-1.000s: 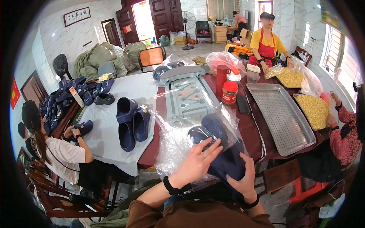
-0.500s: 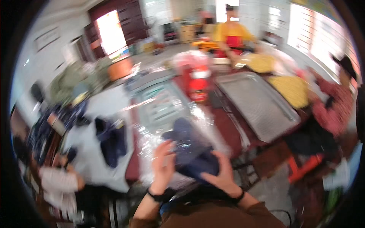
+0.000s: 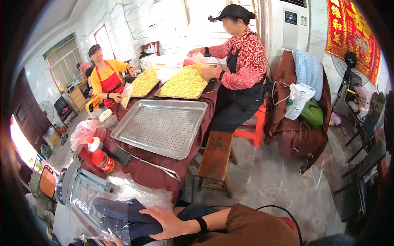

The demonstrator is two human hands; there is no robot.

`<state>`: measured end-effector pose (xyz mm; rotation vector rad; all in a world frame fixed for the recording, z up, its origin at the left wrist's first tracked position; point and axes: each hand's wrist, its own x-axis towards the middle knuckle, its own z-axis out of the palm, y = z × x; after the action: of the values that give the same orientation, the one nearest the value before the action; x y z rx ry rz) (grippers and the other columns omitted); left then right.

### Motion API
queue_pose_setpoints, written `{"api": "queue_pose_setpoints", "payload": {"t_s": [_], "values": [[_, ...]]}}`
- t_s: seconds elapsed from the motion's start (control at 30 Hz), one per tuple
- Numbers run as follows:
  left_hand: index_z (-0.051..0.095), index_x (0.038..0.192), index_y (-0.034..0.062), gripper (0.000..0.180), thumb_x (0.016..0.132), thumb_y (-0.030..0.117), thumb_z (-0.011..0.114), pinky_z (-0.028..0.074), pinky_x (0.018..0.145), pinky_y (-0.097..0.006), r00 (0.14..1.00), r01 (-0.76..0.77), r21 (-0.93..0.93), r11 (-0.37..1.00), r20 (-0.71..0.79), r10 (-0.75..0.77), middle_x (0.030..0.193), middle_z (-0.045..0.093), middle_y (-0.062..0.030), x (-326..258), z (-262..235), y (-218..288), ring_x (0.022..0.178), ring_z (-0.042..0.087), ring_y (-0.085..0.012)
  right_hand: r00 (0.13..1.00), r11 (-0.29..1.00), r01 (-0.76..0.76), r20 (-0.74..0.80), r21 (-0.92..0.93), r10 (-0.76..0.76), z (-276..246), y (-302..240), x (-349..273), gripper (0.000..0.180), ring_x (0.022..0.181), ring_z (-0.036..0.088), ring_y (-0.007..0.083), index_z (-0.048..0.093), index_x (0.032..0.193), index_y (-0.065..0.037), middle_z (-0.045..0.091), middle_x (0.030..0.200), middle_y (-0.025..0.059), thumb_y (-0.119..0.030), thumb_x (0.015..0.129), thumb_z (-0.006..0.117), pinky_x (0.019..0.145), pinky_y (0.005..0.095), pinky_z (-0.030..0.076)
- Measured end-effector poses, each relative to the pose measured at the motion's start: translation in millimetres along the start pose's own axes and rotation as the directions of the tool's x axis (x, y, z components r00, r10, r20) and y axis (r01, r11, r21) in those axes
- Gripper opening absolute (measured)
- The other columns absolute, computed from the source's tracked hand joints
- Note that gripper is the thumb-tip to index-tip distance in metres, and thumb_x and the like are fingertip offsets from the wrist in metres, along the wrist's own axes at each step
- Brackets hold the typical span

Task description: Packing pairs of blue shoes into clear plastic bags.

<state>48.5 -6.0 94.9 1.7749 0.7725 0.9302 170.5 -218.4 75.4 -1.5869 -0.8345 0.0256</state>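
Observation:
My right hand (image 3: 167, 222) reaches in from the right along the lower edge, a black band on its wrist. Its fingers and thumb grip the edge of a dark blue folded cloth item (image 3: 137, 219); the item's exact kind is unclear. Clear plastic film (image 3: 88, 205) lies over and around the cloth's left part, shiny with reflections. Beneath and behind is a grey, frame-like panel (image 3: 78, 184). Only a small skin-coloured part of what seems to be my left hand (image 3: 117, 241) shows at the bottom edge; its fingers are mostly hidden.
A perforated metal tray (image 3: 160, 127) lies on the maroon-covered table beside a red-labelled bottle (image 3: 102, 160). Two people work farther back at trays of yellow pieces (image 3: 184, 82). A wooden bench (image 3: 215, 158) and red stool (image 3: 256, 123) stand right of the table.
My view has swung to the right, so the table and bench now fill more of it. The dark blue cloth now appears lower left, with my right hand still on it; my left hand has mostly left view.

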Motion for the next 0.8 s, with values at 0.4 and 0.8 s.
{"api": "queue_pose_setpoints", "payload": {"t_s": [0.4,0.8], "values": [[0.024,0.162,-0.0008,0.085,0.101,0.039,0.067,0.037,0.117,-0.045,0.919,-0.379,0.373,0.847,0.049,0.39,0.163,0.028,-0.0305,-22,5,35,0.148,0.036,-0.0413,0.997,0.998,-0.015,0.082,0.065,0.01,14,-6,7,0.095,0.104,0.059,0.0377,0.032,0.155,-0.016,0.049,0.118,0.017,-0.023,0.074,0.081,0.085,0.0438,0.049],[0.041,0.152,-0.0039,0.057,0.102,0.017,0.06,0.031,0.121,-0.043,0.957,-0.206,-0.052,0.977,-0.218,0.19,0.153,0.046,-0.0234,8,-36,-48,0.142,0.044,-0.0328,0.997,0.992,0.066,0.027,0.109,-0.069,34,-9,18,0.091,0.123,0.053,0.0357,0.041,0.149,-0.006,0.051,0.134,0.0188,-0.027,0.073,0.086,0.105,0.043,0.044]]}}
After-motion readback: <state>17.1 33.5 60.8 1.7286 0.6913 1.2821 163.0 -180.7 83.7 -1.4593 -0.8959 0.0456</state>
